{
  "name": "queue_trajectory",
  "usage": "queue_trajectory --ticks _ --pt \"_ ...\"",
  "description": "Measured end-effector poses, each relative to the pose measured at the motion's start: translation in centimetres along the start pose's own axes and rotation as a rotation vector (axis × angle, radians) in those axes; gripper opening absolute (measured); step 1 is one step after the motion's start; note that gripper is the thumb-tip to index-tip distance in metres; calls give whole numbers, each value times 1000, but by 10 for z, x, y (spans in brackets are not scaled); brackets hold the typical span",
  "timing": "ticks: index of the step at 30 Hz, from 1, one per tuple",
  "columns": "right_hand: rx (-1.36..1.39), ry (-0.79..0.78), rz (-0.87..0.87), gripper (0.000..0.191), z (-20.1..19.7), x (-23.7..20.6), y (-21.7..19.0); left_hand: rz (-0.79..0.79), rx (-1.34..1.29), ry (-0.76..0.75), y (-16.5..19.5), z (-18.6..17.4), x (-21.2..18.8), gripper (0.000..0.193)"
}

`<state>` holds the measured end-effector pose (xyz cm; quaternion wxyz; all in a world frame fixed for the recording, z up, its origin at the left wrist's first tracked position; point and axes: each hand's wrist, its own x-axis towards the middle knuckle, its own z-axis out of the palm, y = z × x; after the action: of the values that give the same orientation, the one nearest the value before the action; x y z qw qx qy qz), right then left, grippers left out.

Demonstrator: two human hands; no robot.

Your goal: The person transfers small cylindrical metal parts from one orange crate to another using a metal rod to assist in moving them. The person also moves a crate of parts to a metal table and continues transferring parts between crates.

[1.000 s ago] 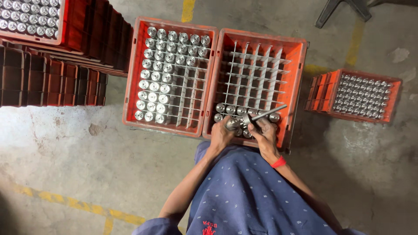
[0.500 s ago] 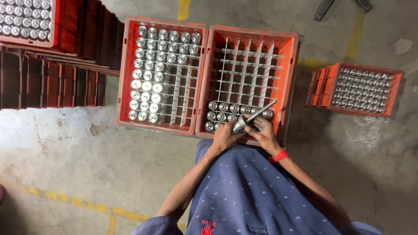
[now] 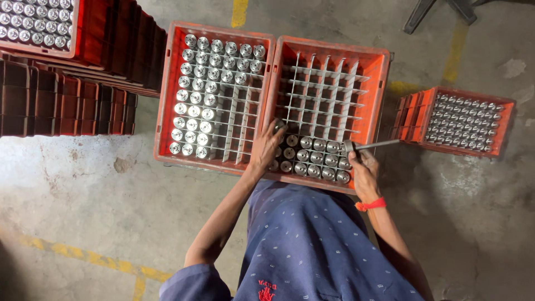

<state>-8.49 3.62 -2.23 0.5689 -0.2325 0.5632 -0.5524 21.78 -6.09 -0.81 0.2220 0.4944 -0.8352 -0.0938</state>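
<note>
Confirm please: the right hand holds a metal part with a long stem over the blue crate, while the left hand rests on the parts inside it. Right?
Not quite: the head view shows the crate is orange, not blue. The right hand does hold the long-stemmed metal part over it, and the left hand rests on the parts inside.

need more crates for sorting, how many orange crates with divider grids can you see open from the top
4. Two sit side by side in front of the person: left crate, right crate. One smaller crate far right; one stacked crate top left. Dark stacked crates beside it may hide more.

shiny metal parts [image 3: 315, 158], matt orange plastic crate [image 3: 380, 89], rough concrete floor [image 3: 78, 189]
</note>
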Motion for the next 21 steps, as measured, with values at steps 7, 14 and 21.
queue_trajectory --ticks 7,14,21 --pt "36 63 78 45 10 -24 19 -335 -20 12 -70 -9 28 27" --pt "-4 47 80 47 26 -35 28 -354 156 213 -126 -33 107 52" --pt "-39 30 63 48 25 -46 35 -233 -23 233 -125 -61 103 53"
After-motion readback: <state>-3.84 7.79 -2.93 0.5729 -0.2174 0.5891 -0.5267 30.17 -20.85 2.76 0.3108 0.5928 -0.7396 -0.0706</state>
